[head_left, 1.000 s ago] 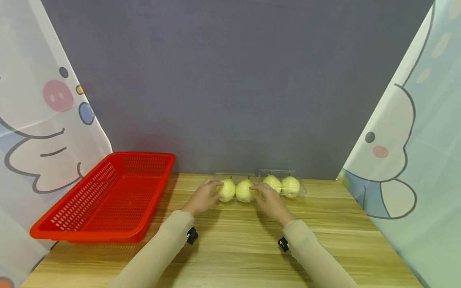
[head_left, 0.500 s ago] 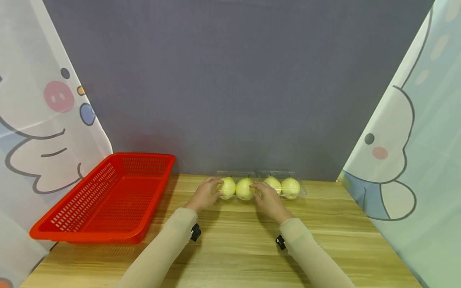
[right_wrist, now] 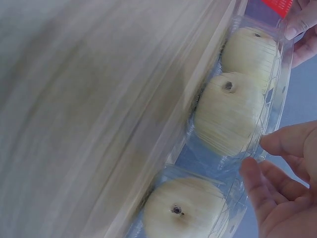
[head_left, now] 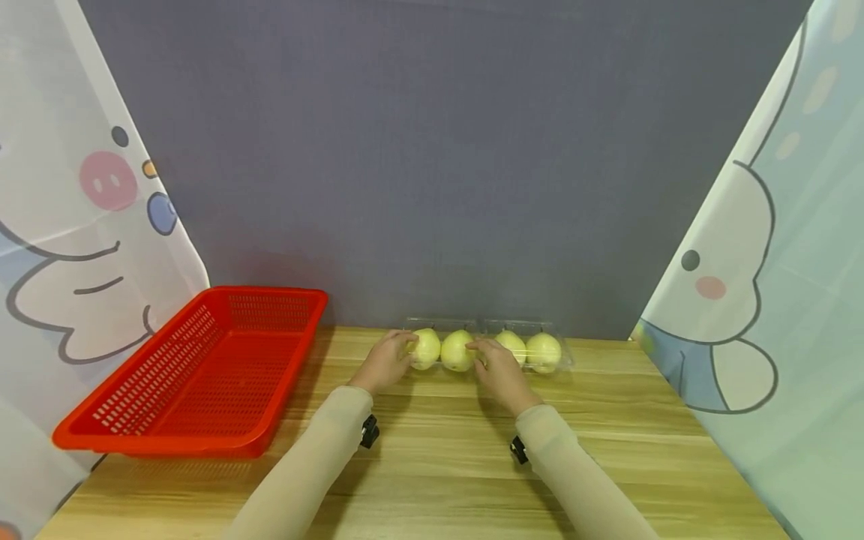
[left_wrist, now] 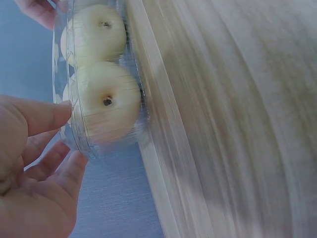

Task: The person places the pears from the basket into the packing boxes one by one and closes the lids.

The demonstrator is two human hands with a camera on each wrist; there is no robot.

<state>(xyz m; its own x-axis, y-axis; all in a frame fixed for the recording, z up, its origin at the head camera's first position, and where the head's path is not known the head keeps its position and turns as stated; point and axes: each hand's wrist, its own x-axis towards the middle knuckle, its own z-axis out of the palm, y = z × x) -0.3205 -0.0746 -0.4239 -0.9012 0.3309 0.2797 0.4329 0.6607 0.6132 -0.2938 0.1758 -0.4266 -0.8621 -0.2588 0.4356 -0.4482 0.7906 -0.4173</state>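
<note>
Two pale yellow-green pears (head_left: 457,351) sit in a clear plastic clamshell box (left_wrist: 75,116) near the back of the table. My left hand (head_left: 386,363) holds the left end of this box, its thumb and fingers at the rim in the left wrist view. At the opposite end my right hand (head_left: 501,375) pinches the rim between thumb and fingers, as the right wrist view shows. Just to the right is a second clear box (head_left: 564,358) with two more pears (head_left: 544,352), partly hidden behind my right hand.
A red plastic basket (head_left: 307,367) with slotted sides stands on the left of the wooden table (head_left: 445,457). Behind the boxes rises a grey cloth backdrop (head_left: 439,165). Cartoon-printed cloths (head_left: 736,315) hang at both sides.
Both hands have moved the left box slightly back, so its pears now line up more closely with those in the right box. The basket and the right box stay in place.
</note>
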